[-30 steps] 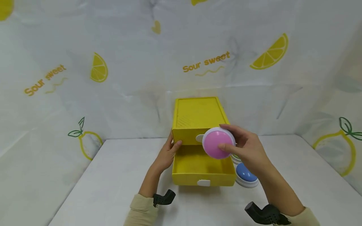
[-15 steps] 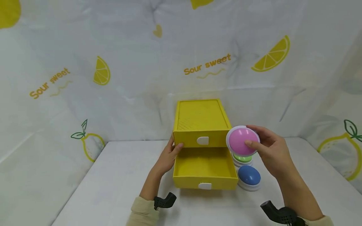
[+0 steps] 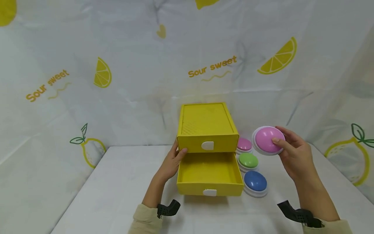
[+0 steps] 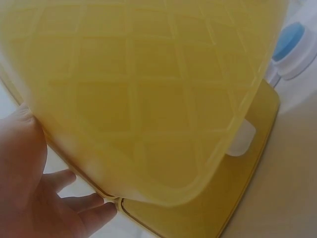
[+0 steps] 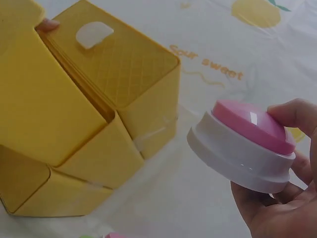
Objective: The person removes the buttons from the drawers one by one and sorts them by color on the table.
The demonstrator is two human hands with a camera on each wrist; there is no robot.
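My right hand (image 3: 296, 152) pinches a pink push button (image 3: 266, 139) with a domed top and white round base, raised and tilted to the right of the yellow drawer box (image 3: 208, 120). In the right wrist view its thumb presses the pink dome and the fingers lie under the base. My left hand (image 3: 172, 162) grips the box's front left edge, thumb around the front and fingers along the side. The lower drawer (image 3: 210, 169) is pulled out, with nothing inside; the upper drawer front (image 3: 193, 143) is flush.
Beside the box on the right, a second pink button (image 3: 244, 144), a green button (image 3: 248, 161) and a blue button (image 3: 255, 182) stand in a row on the white table (image 3: 122, 201). A lemon-printed white sheet (image 3: 140, 113) hangs behind.
My right hand has carried the pink button rightward from in front of the drawers to beyond the row, uncovering the green and second pink buttons. The left hand has stayed at the box.
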